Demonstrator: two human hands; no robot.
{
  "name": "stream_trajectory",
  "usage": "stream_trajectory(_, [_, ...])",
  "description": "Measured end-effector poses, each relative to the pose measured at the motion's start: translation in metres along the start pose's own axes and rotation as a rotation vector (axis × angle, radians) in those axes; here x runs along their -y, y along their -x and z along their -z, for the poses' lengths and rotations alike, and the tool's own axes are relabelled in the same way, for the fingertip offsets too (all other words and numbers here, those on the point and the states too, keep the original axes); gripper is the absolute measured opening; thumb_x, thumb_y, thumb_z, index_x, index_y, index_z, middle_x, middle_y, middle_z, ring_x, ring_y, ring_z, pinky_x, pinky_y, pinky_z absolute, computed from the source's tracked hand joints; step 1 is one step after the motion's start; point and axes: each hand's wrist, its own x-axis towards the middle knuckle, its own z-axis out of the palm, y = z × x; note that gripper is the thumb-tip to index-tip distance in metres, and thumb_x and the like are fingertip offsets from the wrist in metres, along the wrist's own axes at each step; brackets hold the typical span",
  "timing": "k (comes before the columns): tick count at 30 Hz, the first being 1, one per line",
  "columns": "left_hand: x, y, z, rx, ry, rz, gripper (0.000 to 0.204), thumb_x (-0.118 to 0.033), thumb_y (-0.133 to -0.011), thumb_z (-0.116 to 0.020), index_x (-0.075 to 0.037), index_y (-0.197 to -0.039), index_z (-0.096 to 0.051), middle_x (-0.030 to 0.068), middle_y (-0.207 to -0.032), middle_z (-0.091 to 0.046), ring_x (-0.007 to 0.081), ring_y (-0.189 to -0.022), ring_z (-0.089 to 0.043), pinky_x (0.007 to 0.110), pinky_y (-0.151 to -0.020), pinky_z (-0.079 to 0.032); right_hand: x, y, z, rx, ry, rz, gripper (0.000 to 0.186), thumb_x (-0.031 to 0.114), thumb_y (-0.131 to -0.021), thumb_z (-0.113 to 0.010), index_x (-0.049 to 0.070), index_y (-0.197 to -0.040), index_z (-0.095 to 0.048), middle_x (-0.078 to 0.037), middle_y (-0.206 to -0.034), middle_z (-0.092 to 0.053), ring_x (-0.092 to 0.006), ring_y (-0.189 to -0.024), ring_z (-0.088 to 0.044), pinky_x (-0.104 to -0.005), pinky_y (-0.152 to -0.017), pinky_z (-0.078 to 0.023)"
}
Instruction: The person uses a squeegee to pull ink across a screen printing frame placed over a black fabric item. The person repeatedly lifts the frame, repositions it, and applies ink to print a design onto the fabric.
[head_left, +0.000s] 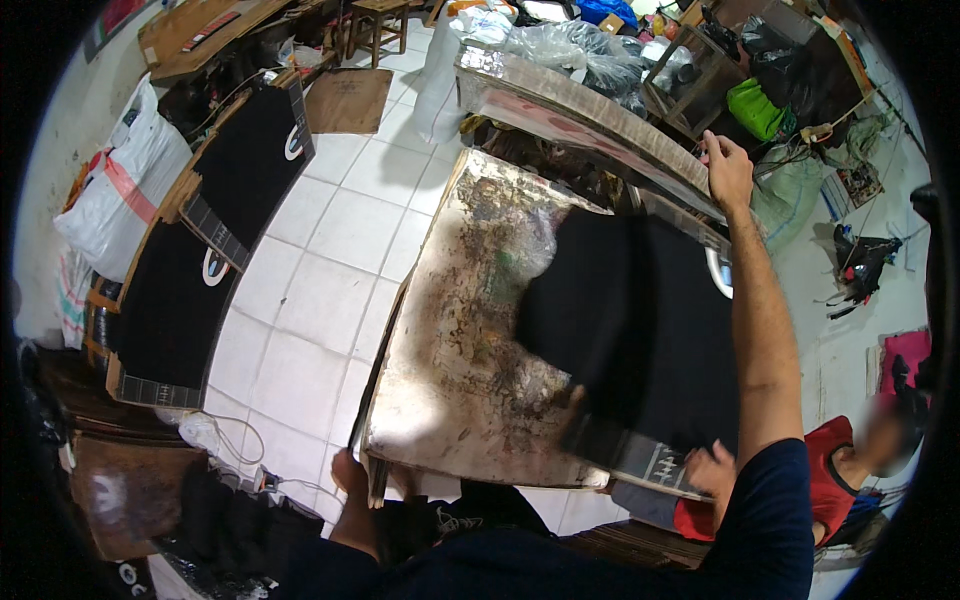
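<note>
My right hand is raised at the far right, fingers closed over the right end of a thick, tilted board-like frame. My left hand is closed at the near-left corner of a paint-stained board. On that board's right part lies a black cloth piece with a grey patterned strip along its near edge. Part of a white ring print shows by my right forearm. A co-worker's hand is near the cloth's near-right corner, blurred by motion.
A co-worker in a red shirt is at the right. More black cloth pieces with white rings lie on boards at the left. Plastic bags and a wooden stool stand at the back. White floor tiles run between the boards.
</note>
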Motion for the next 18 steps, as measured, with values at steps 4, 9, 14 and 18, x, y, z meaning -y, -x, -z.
stream_trajectory(4, [-0.026,-0.090,0.084,-0.407,-0.133,-0.062,0.034,-0.029,-0.105,-0.058,-0.006,-0.081,-0.064,0.0190,-0.078,-0.066,0.0432,-0.073,-0.065,0.056,-0.064,-0.047,-0.001,-0.008,0.002,0.017,-0.005,0.012,0.050,0.052,-0.100,-0.055,0.008,-0.104,-0.080,-0.010,-0.086,-0.079,-0.0285,-0.090,-0.075,-0.0400,-0.082,-0.053])
stream_trajectory(9, [-0.045,-0.118,0.290,-0.585,-0.138,-0.054,0.029,-0.033,-0.098,-0.070,-0.006,-0.102,-0.078,0.0182,-0.094,-0.076,0.0403,-0.086,-0.073,0.050,-0.075,-0.055,-0.008,-0.028,0.001,0.052,-0.001,-0.008,0.054,0.058,-0.099,-0.054,0.010,-0.108,-0.079,-0.017,-0.100,-0.078,-0.0378,-0.104,-0.073,-0.0460,-0.091,-0.053])
stream_trajectory(14, [0.006,-0.020,0.510,-0.793,-0.029,-0.093,0.031,-0.028,-0.101,-0.071,0.003,-0.104,-0.076,0.0180,-0.095,-0.076,0.0263,-0.085,-0.070,0.039,-0.081,-0.054,-0.013,-0.053,-0.001,0.075,0.037,-0.014,0.058,0.060,-0.098,-0.053,0.012,-0.121,-0.076,-0.022,-0.118,-0.074,-0.0428,-0.117,-0.068,-0.0504,-0.099,-0.052])
stream_trajectory(18, [0.072,0.028,0.657,-0.802,0.353,0.011,0.026,-0.020,-0.105,-0.067,0.000,-0.089,-0.066,-0.0040,-0.081,-0.059,0.0058,-0.076,-0.048,0.024,-0.068,-0.039,-0.006,-0.053,0.003,0.068,0.044,-0.022,0.055,0.057,-0.097,-0.053,0.011,-0.116,-0.076,-0.022,-0.118,-0.074,-0.0422,-0.115,-0.068,-0.0499,-0.097,-0.053])
